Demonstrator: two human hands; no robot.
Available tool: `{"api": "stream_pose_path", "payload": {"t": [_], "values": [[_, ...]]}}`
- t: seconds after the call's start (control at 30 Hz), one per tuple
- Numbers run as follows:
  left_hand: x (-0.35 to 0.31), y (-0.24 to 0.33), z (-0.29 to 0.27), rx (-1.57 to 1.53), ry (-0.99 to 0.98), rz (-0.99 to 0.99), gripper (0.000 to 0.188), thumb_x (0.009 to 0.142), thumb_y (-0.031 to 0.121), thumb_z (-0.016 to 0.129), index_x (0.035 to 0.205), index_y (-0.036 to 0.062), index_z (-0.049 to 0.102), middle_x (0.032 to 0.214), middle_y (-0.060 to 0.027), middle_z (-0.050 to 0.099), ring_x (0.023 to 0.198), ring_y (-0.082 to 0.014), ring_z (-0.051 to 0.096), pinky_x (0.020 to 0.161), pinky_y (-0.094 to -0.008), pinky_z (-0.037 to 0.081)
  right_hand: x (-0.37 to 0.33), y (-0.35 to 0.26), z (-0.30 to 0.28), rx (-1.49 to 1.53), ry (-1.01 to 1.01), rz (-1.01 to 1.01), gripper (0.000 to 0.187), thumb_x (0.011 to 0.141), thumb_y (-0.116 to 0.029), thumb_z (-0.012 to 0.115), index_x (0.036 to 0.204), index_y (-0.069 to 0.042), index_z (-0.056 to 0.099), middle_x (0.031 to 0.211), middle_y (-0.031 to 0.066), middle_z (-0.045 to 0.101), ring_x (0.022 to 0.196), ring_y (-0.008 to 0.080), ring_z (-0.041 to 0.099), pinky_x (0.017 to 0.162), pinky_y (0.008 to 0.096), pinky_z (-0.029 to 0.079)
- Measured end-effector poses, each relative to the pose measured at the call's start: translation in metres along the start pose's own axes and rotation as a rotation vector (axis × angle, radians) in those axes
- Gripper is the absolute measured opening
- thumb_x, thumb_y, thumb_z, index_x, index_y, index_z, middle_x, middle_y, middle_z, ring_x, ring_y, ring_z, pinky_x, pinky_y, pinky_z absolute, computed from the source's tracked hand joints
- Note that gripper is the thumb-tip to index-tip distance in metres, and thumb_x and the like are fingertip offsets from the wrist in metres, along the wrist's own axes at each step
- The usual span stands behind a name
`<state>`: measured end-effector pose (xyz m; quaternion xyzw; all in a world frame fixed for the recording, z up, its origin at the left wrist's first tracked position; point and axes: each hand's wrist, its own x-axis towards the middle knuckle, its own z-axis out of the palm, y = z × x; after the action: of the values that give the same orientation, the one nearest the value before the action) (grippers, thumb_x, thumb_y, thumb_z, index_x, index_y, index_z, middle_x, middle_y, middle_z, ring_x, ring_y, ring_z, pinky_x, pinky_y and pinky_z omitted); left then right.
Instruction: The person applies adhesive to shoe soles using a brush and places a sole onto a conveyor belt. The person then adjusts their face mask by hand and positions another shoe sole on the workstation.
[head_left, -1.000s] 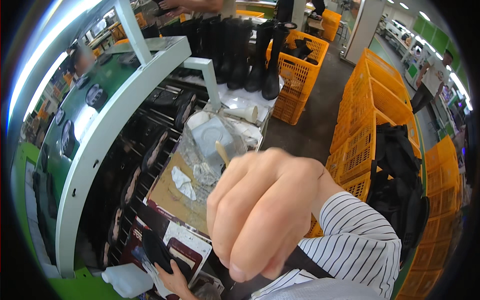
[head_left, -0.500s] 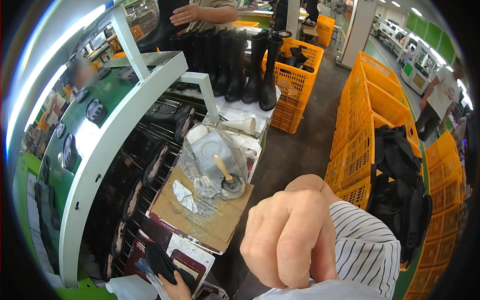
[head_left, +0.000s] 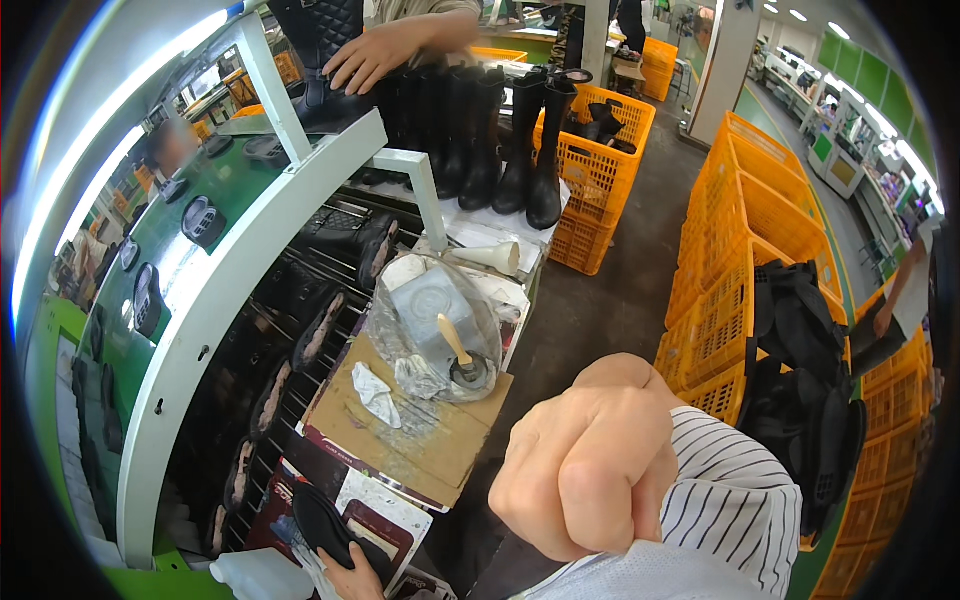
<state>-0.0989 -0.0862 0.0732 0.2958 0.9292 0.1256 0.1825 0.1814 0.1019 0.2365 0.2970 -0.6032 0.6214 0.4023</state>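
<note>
My right hand point(head_left: 590, 465), in a striped sleeve point(head_left: 735, 490), is closed with its fingers curled in, just above white fabric point(head_left: 660, 570). Whatever the fingers hold, if anything, is hidden. At the lower edge, my left hand point(head_left: 352, 578) is closed on a black shoe sole point(head_left: 318, 520), over printed boxes. Beyond it lies a stained cardboard sheet point(head_left: 430, 455) with a crumpled white tissue point(head_left: 375, 395). A plastic-wrapped container point(head_left: 435, 300) stands there too, beside a wooden-handled brush point(head_left: 455, 340) in a small round pot point(head_left: 472, 376).
Black boots point(head_left: 545, 150) line the far table, where another person's hand point(head_left: 375, 60) touches a quilted boot point(head_left: 320, 40). Left are a pale metal frame point(head_left: 220, 270), green conveyor point(head_left: 170, 240) with soles, and rack point(head_left: 300, 290). Orange crates point(head_left: 710, 300) stack on the right. A white bottle point(head_left: 262, 575) stands nearby.
My right hand has turned slightly and shifted a little, still closed. My left hand keeps the sole in place. The other person's hand has lowered along the boot; the bystander at right has moved nearer.
</note>
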Motion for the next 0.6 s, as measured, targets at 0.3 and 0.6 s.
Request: {"api": "stream_pose_path", "payload": {"t": [0.3, 0.6], "values": [[0.054, -0.079, 0.07, -0.008, 0.225, 0.016, 0.084, 0.08, 0.049, 0.063, 0.143, -0.0007, 0.036, 0.135, -0.0291, 0.048, 0.125, -0.0432, 0.045, 0.105, -0.0448, 0.036, 0.006, -0.009, -0.012, -0.041, -0.076, 0.01, 0.025, 0.093, -0.022, 0.064, 0.084, -0.001, 0.053, 0.077, 0.0049, 0.053, 0.07, 0.022, 0.052, 0.061, 0.0315, 0.043], [0.04, -0.079, 0.065, 0.086, 0.274, -0.031, 0.075, 0.082, 0.043, 0.063, 0.143, 0.0064, 0.039, 0.124, -0.0276, 0.054, 0.113, -0.0431, 0.053, 0.096, -0.0454, 0.041, 0.02, 0.0, -0.003, 0.017, 0.034, -0.03, 0.029, 0.093, -0.026, 0.064, 0.077, -0.004, 0.058, 0.073, 0.0085, 0.057, 0.056, 0.0173, 0.051, 0.044, 0.0267, 0.038]]}}
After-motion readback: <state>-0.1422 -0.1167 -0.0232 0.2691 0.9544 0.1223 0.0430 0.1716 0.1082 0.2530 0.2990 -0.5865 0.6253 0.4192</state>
